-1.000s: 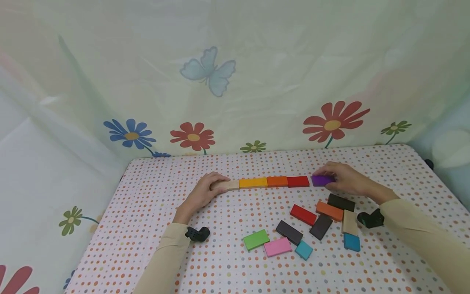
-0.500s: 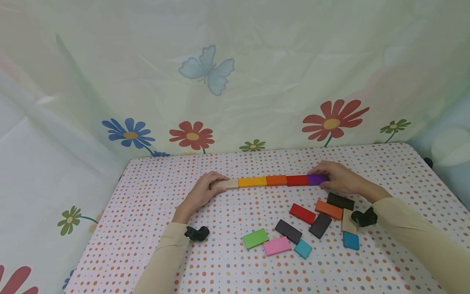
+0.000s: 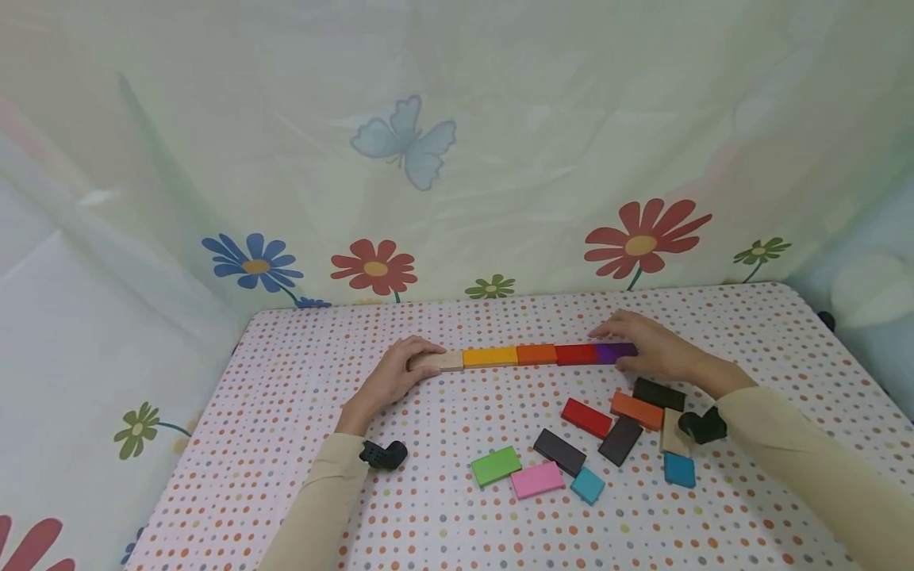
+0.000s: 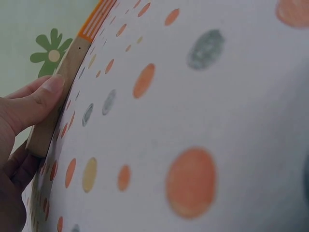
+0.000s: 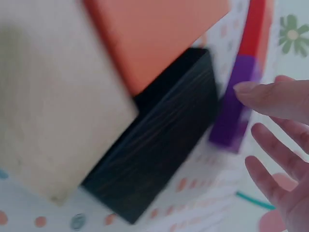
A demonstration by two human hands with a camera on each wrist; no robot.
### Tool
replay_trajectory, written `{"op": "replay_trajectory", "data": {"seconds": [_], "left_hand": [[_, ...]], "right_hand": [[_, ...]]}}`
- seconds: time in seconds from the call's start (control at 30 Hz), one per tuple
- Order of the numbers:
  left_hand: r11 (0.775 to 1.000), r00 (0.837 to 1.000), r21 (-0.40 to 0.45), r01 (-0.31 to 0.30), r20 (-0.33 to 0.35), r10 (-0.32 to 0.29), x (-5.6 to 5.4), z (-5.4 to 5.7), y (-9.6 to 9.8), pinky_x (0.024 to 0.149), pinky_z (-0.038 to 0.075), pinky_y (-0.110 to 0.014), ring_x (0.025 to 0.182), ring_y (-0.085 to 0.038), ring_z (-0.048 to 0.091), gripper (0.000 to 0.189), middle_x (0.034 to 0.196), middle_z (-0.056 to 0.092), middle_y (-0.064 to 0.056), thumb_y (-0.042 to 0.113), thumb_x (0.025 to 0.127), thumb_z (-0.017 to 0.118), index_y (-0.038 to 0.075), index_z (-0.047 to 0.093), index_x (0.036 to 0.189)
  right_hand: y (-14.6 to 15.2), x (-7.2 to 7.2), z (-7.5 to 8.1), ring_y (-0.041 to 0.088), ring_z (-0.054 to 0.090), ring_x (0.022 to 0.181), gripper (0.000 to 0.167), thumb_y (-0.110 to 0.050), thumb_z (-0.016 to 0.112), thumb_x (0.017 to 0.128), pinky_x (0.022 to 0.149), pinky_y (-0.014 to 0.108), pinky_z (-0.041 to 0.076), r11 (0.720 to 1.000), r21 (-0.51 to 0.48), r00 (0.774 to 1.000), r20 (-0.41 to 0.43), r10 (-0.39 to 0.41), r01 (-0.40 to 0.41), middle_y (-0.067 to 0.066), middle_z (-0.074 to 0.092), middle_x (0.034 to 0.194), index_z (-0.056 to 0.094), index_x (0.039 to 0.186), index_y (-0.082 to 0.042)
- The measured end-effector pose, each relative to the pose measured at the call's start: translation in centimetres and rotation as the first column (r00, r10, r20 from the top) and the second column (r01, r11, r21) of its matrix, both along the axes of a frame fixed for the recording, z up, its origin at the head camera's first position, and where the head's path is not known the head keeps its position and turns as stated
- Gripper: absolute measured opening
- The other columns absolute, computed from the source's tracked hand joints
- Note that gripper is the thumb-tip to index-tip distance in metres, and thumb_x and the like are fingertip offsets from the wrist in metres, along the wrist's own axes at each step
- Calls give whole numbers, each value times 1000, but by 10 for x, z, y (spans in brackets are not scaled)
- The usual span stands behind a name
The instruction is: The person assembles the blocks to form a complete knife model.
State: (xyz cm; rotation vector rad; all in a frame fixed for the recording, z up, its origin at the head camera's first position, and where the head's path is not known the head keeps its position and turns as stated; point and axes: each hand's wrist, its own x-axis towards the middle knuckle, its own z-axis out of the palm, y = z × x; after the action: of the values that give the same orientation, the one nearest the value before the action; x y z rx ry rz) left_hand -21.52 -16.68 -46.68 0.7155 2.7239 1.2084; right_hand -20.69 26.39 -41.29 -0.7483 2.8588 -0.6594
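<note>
At the left end of a straight row lies a plain wooden block (image 3: 448,362), which my left hand (image 3: 389,379) pinches between thumb and fingers. In the left wrist view, the thumb rests on the wooden block's (image 4: 72,63) side. To its right the row runs on with a yellow block (image 3: 489,357), an orange block (image 3: 535,354), a red block (image 3: 575,354) and a purple block (image 3: 616,353). My right hand (image 3: 660,349) is at the purple end, fingers spread. The right wrist view has its thumb against the purple block (image 5: 236,96), other fingers apart from it.
Nearer on the dotted table (image 3: 286,507) lie loose blocks: red (image 3: 587,418), orange (image 3: 637,411), black (image 3: 658,393), dark grey (image 3: 559,452), green (image 3: 496,466), pink (image 3: 537,480) and blue (image 3: 679,469). A plain wooden one (image 3: 673,432) is partly hidden by the right wrist's black device (image 3: 703,426).
My right hand has slid the purple block left until it meets the red block, and its fingers have since spread. The left hand has stayed on the wooden block.
</note>
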Motion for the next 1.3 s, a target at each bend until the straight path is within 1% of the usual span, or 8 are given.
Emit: {"op": "replay_trajectory", "data": {"seconds": [0.27, 0.43, 0.57, 0.7, 0.87, 1.0, 1.13, 1.3], "left_hand": [[1000, 1000, 5, -2, 1, 2, 2, -1, -2, 104, 46, -48, 120, -28, 59, 30, 130, 68, -8, 14, 98, 74, 12, 74, 129], [1000, 1000, -1, -2, -10, 2, 2, -1, -2, 105, 46, -48, 121, -29, 59, 31, 130, 68, -9, 14, 98, 74, 11, 73, 129], [1000, 1000, 0, 3, -7, -3, 3, -1, -2, 105, 45, -49, 121, -29, 59, 31, 130, 68, -9, 15, 98, 74, 11, 73, 129], [1000, 1000, 4, 0, 0, 0, 3, 0, -1, 105, 45, -47, 120, -28, 59, 30, 130, 68, -8, 15, 99, 74, 12, 73, 129], [1000, 1000, 10, 4, -5, -4, 2, 0, -1, 104, 46, -47, 119, -28, 59, 31, 130, 68, -8, 15, 98, 74, 12, 73, 129], [1000, 1000, 13, 8, -1, -8, 1, 0, -1, 105, 46, -47, 120, -28, 59, 31, 130, 68, -8, 15, 98, 74, 11, 73, 129], [1000, 1000, 13, 2, -2, -2, 0, -2, 0, 104, 46, -47, 120, -27, 60, 31, 130, 68, -8, 14, 98, 74, 11, 73, 129], [1000, 1000, 16, 2, -3, -2, 0, -2, 0, 104, 46, -47, 120, -27, 60, 31, 129, 68, -8, 14, 98, 74, 11, 73, 129]], "right_hand": [[-30, 15, 29, 41, 57, 119, 48, -3, 82, 89, 96, 63, 53, 995, -88, 997, -58, 46, -51, 19, 62, 125, 66, 134, -4], [-46, 30, 36, 39, 59, 119, 45, -5, 82, 89, 94, 60, 56, 988, -138, 997, -46, 58, -64, 18, 62, 127, 68, 132, -5], [-56, 44, 32, 36, 61, 112, 40, -6, 81, 91, 89, 54, 59, 979, -187, 997, -17, 81, -82, 15, 62, 125, 69, 129, -4], [-69, 60, 24, 31, 60, 111, 37, -10, 80, 93, 89, 49, 59, 962, -219, 986, -2, 165, -162, 8, 63, 122, 70, 128, -8], [-96, 76, 9, 25, 59, 110, 32, -12, 79, 95, 91, 41, 57, 928, -248, 952, 61, 301, -278, 2, 62, 122, 71, 126, -13], [-117, 87, -3, 20, 58, 108, 30, -14, 79, 95, 90, 34, 56, 903, -286, 920, 133, 369, -321, -2, 60, 122, 72, 124, -14], [-132, 93, -12, 14, 56, 107, 30, -17, 80, 95, 89, 29, 55, 891, -302, 900, 174, 400, -338, -4, 60, 124, 73, 124, -16], [-141, 97, -13, 9, 54, 109, 30, -19, 81, 94, 98, 31, 53, 902, -265, 897, 195, 397, -342, -7, 59, 123, 74, 123, -18]]}}
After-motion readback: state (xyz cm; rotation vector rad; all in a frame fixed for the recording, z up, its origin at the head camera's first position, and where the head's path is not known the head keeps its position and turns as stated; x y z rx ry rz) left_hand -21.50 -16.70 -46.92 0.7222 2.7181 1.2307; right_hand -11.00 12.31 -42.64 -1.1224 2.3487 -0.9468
